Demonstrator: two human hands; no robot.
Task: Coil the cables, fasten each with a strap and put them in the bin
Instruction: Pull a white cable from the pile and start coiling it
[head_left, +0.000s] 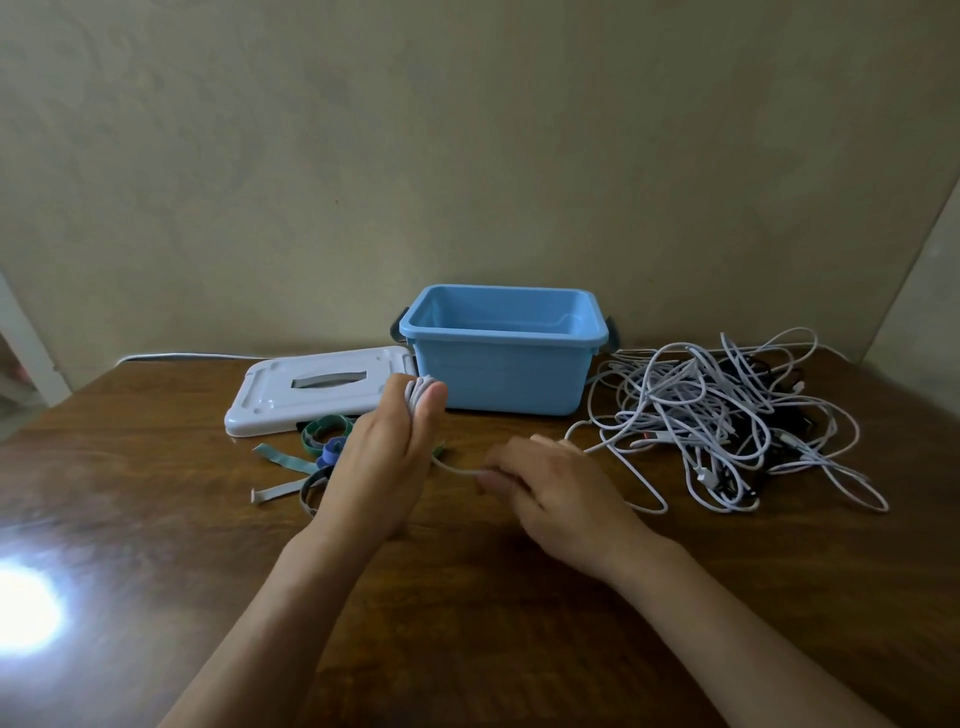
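Cables, thin white cords with a few black ones among them, lie in a loose tangled heap at the right of the frame on the dark brown wooden table, close enough for 1 cord to be drawn out at a time. That white cord runs from the heap through the right hand, whose grip pinches it to feed slack, and up to the left hand, whose grip clenches a small bundle of white loops upright so the turns stay stacked. Coloured fabric straps wait just left of that hand. Behind, at centre, the light blue plastic bin stands open, apparently holding nothing yet, its pale grey lid laid flat beside it
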